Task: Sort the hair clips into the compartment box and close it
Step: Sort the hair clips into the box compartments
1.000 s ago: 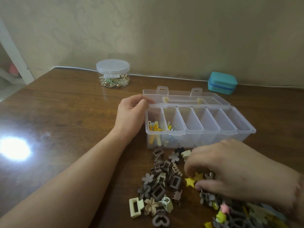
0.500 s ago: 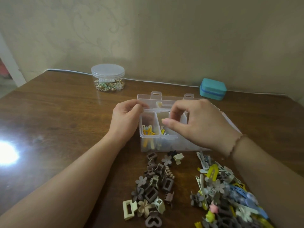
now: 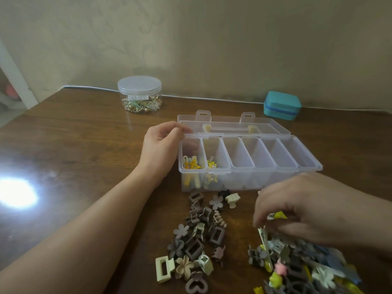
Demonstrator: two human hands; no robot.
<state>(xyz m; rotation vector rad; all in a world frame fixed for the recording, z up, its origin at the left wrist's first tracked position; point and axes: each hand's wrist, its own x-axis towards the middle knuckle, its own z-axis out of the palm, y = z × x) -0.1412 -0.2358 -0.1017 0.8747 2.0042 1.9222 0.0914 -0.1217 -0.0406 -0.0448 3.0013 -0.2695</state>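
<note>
The clear plastic compartment box point(image 3: 250, 164) sits open in the middle of the brown wooden table point(image 3: 74, 145), its lid point(image 3: 231, 126) laid flat behind it. It has six long compartments in a row; only the two at its left end hold anything, a few yellow hair clips point(image 3: 192, 164) in each. The left hand point(image 3: 161, 147) rests against the box's left end, fingers curled with the thumb and fingertips at the rim near the hinge corner. In front of the box lie two piles: a heap of brown, grey and cream claw and flower clips point(image 3: 197, 236), and to its right a mixed pile of coloured clips point(image 3: 301, 266). The right hand point(image 3: 301, 211) hovers over that mixed pile, fingers bent downward; something yellow shows beneath them, but whether they pinch it I cannot tell. Farther back stand a round clear jar of beads point(image 3: 139, 94) and a small teal case point(image 3: 282, 105) near the wall.
</note>
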